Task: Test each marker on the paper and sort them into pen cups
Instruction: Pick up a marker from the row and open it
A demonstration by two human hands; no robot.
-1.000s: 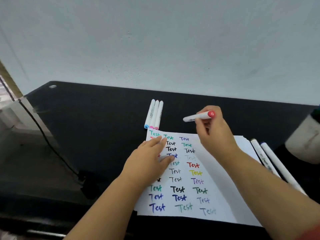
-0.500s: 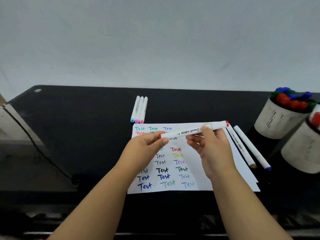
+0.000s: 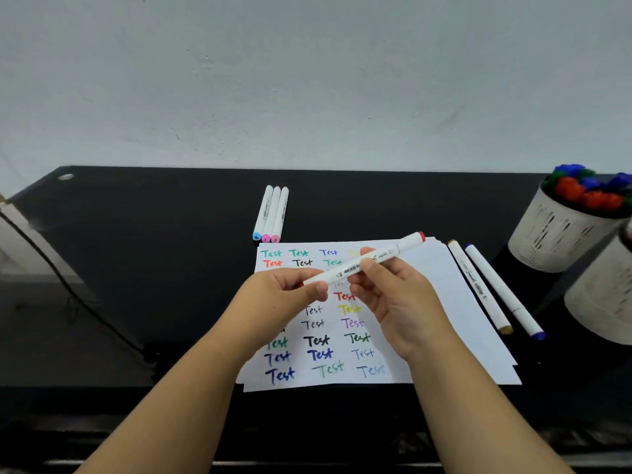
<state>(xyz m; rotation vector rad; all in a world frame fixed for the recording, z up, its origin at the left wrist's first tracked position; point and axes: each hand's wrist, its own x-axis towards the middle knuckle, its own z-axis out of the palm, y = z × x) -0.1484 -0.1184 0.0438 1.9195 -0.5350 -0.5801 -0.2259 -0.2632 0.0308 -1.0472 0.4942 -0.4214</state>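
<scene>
A white marker with red ends (image 3: 369, 260) hangs slanted above the paper (image 3: 444, 302), which bears rows of coloured "Test" words. My left hand (image 3: 277, 299) pinches its lower left end. My right hand (image 3: 393, 295) grips its middle with thumb and fingers. Three white markers (image 3: 272, 213) with blue and pink caps lie side by side beyond the paper's top edge. Two more markers (image 3: 492, 289), tan-capped and blue-capped, rest just right of the paper. A pen cup (image 3: 561, 230) filled with several capped markers stands at far right, with a second cup (image 3: 602, 295) in front of it.
The black desk (image 3: 154, 241) meets a pale wall at the back. A dark cable (image 3: 68, 289) runs down the desk's left side. The second cup is cut off by the frame's right edge.
A second ago my right hand alone held the marker while my left lay flat on the paper. Now both hands hold the marker over the page, and the view has shifted right.
</scene>
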